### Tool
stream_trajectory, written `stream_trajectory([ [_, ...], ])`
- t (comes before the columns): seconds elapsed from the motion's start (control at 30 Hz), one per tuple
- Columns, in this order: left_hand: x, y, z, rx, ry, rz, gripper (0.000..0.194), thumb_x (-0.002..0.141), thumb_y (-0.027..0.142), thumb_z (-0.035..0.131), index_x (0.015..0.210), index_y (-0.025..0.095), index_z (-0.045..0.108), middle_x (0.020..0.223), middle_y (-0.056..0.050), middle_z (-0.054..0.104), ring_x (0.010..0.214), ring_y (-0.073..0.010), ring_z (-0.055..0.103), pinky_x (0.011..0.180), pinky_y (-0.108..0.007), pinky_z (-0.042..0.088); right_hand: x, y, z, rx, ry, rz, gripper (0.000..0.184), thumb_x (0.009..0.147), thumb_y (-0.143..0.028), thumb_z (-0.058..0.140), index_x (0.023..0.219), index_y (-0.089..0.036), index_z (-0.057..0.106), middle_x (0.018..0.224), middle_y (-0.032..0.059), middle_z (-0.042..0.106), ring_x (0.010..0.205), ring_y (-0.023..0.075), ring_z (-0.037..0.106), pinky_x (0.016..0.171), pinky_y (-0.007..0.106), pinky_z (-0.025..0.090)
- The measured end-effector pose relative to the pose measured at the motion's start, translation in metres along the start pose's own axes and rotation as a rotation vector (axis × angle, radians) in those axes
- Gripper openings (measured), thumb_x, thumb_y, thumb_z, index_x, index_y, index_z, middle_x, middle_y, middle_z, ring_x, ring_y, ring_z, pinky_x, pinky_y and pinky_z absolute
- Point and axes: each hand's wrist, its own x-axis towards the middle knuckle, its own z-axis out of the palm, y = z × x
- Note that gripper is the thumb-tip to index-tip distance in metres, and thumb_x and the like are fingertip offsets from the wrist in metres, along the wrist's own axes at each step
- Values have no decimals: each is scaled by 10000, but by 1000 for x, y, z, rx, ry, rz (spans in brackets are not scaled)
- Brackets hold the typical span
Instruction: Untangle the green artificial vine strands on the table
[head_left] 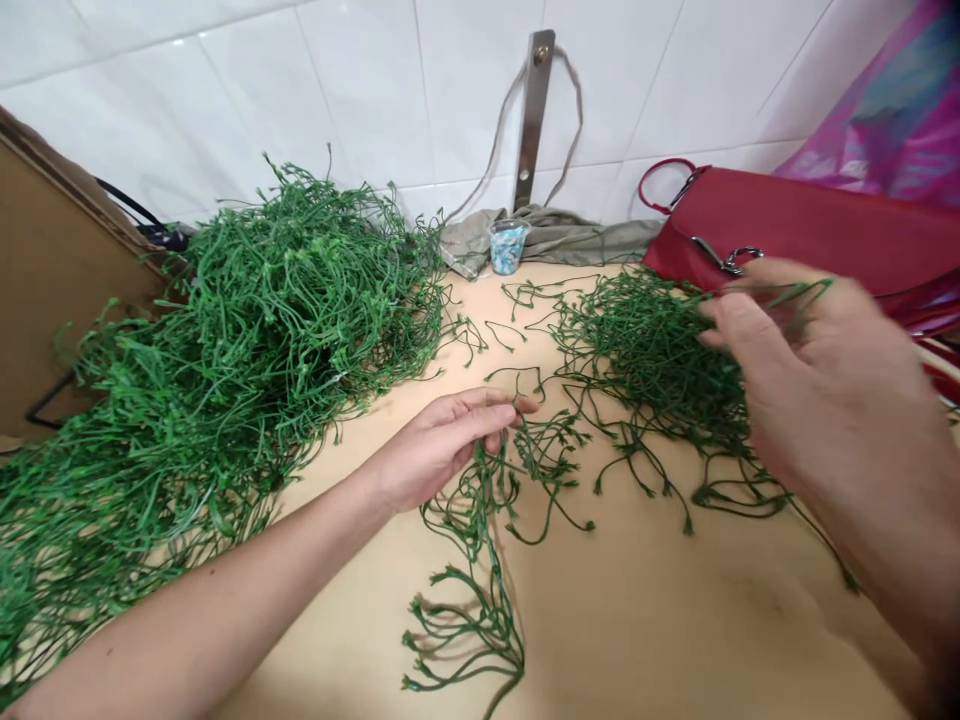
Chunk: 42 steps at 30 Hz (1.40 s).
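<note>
Pretty sure this was someone's home, maybe a utility corner, not a shop or lab. There were white glazed wall tiles [375,90] with a steel wall bracket [534,120], plus a red handbag [780,235] and a crumpled cloth [547,238] on the surface [637,600].

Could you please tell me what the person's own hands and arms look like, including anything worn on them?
The left hand and the right hand are both bare, with no gloves. The left forearm is bare too, with no sleeve in view. I can make out no watch, ring or bracelet, though the right hand is somewhat blurred.
</note>
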Motion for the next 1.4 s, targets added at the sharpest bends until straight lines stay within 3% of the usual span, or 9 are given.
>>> stream_trajectory([
  [0.1, 1, 1, -1, -39, -41, 10, 300, 726, 262, 855, 1010, 179, 805, 1098, -74, 751, 928, -148, 592, 816, -253, 429, 2, -6, -2, -319, 260, -17, 549, 1000, -439, 519, 1494, -200, 493, 1507, 211, 483, 1440, 462, 426, 1169, 609, 396],
  [0.23, 3, -4, -3, -12, -43, 47, 305, 782, 312, 839, 1052, 177, 798, 1091, -78, 765, 917, -155, 627, 863, -280, 453, -9, -21, 16, -224, 72, -380, 321, 1001, -247, 517, 1276, -216, 678, 1279, 163, 685, 1293, 363, 598, 1145, 547, 456],
  [0.33, 3, -9, -3, 11, -32, 95, 312, 790, 311, 842, 1067, 180, 784, 1090, -70, 767, 941, -152, 648, 896, -280, 466, -22, -30, 33, -23, -75, -485, 226, 990, -206, 541, 1121, -212, 724, 1077, 107, 764, 1181, 285, 668, 1050, 466, 534],
  [0.53, 1, -10, 1, 62, 0, 133, 273, 765, 278, 862, 971, 150, 736, 914, -24, 746, 819, -111, 650, 815, -245, 495, -34, -43, 42, 133, -277, -371, 168, 943, -278, 622, 1056, -226, 734, 1054, 73, 786, 1083, 238, 711, 997, 396, 552],
  [0.73, 2, -11, 0, 74, -20, 106, 286, 788, 269, 840, 1031, 151, 746, 1005, -53, 757, 866, -120, 667, 826, -250, 509, -31, -45, 41, 196, -374, 35, 150, 882, -285, 604, 932, -221, 731, 850, 27, 767, 698, 170, 690, 594, 267, 534],
  [0.83, 2, -12, -1, 74, -18, 79, 290, 796, 259, 832, 1053, 154, 749, 995, -52, 756, 826, -110, 658, 797, -248, 510, -32, -39, 45, 238, -373, 140, 163, 862, -324, 608, 927, -218, 713, 907, 51, 761, 761, 190, 689, 620, 283, 527],
  [0.93, 2, -13, -2, 72, -1, 84, 294, 787, 251, 839, 1048, 154, 745, 987, -50, 756, 836, -115, 665, 812, -252, 507, -33, -35, 46, 315, -366, 124, 142, 864, -338, 609, 915, -229, 684, 1018, 72, 747, 953, 222, 704, 801, 330, 560],
  [1.1, 5, -13, -2, 39, 76, 165, 332, 776, 292, 852, 1036, 154, 697, 866, -13, 725, 741, -89, 638, 734, -222, 491, -34, -40, 42, 330, -388, -102, 118, 878, -357, 670, 864, -255, 728, 1168, 78, 716, 1159, 240, 664, 1044, 398, 507],
  [1.4, 2, -13, 6, 150, 127, 251, 294, 741, 259, 845, 861, 167, 592, 752, 41, 621, 646, -56, 550, 630, -186, 435, -34, -48, 44, 288, -447, 137, 202, 867, -417, 642, 878, -221, 688, 824, 48, 747, 751, 192, 691, 689, 299, 578],
])
